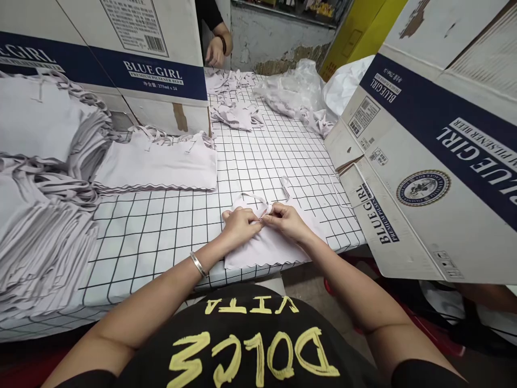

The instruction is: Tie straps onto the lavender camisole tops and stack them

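A pale pink camisole (pixel 264 249) with thin straps lies flat at the table's front edge, its wavy hem toward me. My left hand (pixel 241 226) and my right hand (pixel 287 220) meet at the middle of its top edge. Both are closed, fingertips pinching the fabric where a strap joins the neckline. One strap loop (pixel 285 187) lies loose beyond my right hand. The exact spot between the fingertips is partly hidden.
Stacks of similar camisoles (pixel 157 164) fill the table's left side. Cardboard boxes stand at the left (pixel 165 81) and right (pixel 424 178). Loose garments (pixel 236 114) and a clear plastic bag (pixel 297 83) lie farther back on the checked tablecloth (pixel 161 226). Another person's hand (pixel 215 51) is beyond.
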### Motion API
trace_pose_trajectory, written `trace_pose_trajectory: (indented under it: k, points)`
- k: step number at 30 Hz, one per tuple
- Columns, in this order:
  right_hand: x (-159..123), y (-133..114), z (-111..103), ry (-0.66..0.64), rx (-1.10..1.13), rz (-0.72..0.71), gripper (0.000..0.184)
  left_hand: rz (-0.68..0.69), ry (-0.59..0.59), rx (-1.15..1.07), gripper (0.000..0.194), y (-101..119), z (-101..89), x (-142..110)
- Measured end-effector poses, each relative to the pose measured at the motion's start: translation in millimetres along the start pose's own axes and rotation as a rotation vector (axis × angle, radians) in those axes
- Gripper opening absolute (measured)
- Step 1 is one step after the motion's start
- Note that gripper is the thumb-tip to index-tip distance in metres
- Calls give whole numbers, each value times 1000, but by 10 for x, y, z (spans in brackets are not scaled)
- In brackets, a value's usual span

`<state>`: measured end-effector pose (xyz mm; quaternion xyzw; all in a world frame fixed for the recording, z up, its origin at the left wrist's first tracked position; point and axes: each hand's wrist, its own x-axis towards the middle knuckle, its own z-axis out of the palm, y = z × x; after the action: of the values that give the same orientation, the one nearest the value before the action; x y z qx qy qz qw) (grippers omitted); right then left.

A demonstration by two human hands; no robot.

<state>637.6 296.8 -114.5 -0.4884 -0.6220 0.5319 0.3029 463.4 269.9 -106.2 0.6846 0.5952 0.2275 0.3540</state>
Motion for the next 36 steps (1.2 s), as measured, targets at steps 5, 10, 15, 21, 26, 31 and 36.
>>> trace_pose_trajectory:
  k: [5,10,15,21,26,31,36]
  points:
    - [-3,-2,18,1,-100,-37,23,10,-10,-6,24,-22,7,-7]
    - [-3,3,-38,30,-260,-116,22,5,2,-12,26,-59,26,21]
    - [11,-20,-78,-7,-359,-122,25,23,-31,102,27,-37,27,-12]
    - [147,-251,-57,-156,430,228,27,495,37,526,58,-195,-2,-577]
    - [669,-493,4,-103,638,377,33,622,-208,597,60,-549,-89,-952]
    - [1266,-540,119,-128,329,377,45,594,-236,652,58,-593,-214,-1031]
    - [1212,-608,-20,-50,-269,98,25,497,-212,690,55,-507,-275,-1028]
